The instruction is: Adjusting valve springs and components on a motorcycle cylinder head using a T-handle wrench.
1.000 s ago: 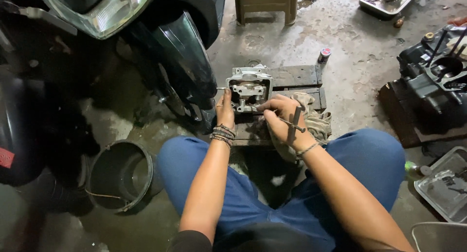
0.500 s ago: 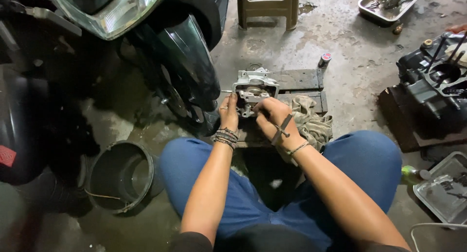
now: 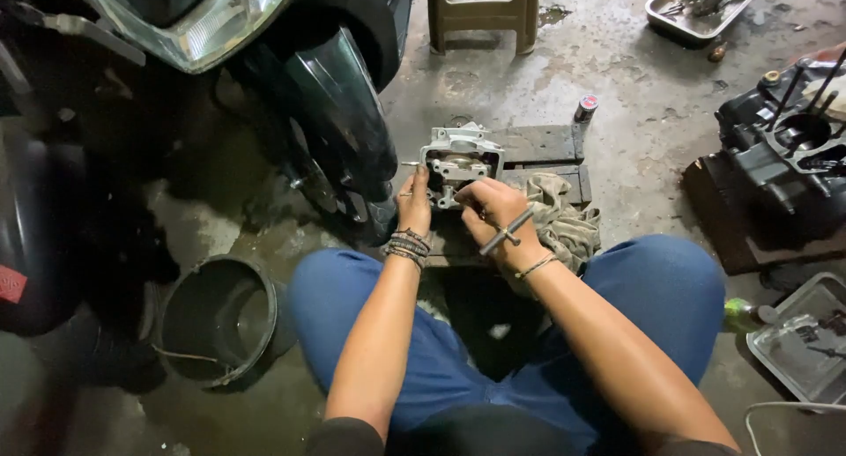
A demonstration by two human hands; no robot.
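I sit on stained concrete floor (image 3: 634,112) with the metal engine part (image 3: 460,161) on a wooden block (image 3: 542,143) ahead, motorbike (image 3: 291,77) left of it. My left hand (image 3: 414,205) steadies it, fingers hidden; my right hand (image 3: 495,214) is closed on a T-handle tool (image 3: 506,233), its tip out of sight. The part has drifted slightly farther from me than a second ago.

Your left hand (image 3: 412,207) rests against the left side of the grey metal engine part (image 3: 460,163), which stands on the dark wooden boards (image 3: 542,148). Your right hand (image 3: 495,216) touches the front of the same part and holds a metal T-shaped tool (image 3: 506,233) across the palm. A crumpled cloth (image 3: 564,218) lies just beside this hand. On your left, a black bucket (image 3: 220,319) stands on the wet floor under the motorcycle (image 3: 291,86). A small can (image 3: 585,109) stands at the boards' far corner.
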